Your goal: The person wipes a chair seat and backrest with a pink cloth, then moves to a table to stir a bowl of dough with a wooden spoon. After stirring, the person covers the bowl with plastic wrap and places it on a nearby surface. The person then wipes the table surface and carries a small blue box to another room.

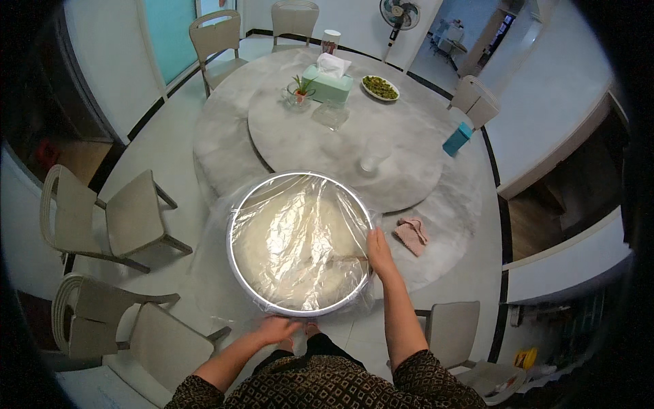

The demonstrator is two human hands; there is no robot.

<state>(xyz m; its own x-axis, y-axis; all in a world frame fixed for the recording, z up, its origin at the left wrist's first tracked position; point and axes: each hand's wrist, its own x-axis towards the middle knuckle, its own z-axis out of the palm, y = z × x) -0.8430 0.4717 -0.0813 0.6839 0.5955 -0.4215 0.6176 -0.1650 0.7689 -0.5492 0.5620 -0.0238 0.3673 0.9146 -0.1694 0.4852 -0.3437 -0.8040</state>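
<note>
A large round metal basin stands at the table's near edge, filled with a pale, dough-like mass. Clear plastic film covers it, wrinkled and shiny, with loose edges hanging past the rim. My right hand grips the basin's right side through the film. Beside it, a thin brownish strip shows at the basin's right; what it is I cannot make out. My left hand is just below the near rim, fingers stretched to the right; whether it touches basin or film is unclear.
On the round marble-look table lies a pink cloth. Its turntable bears a tissue box, a plant in a glass bowl, a plate of green food and a clear cup. Chairs stand around.
</note>
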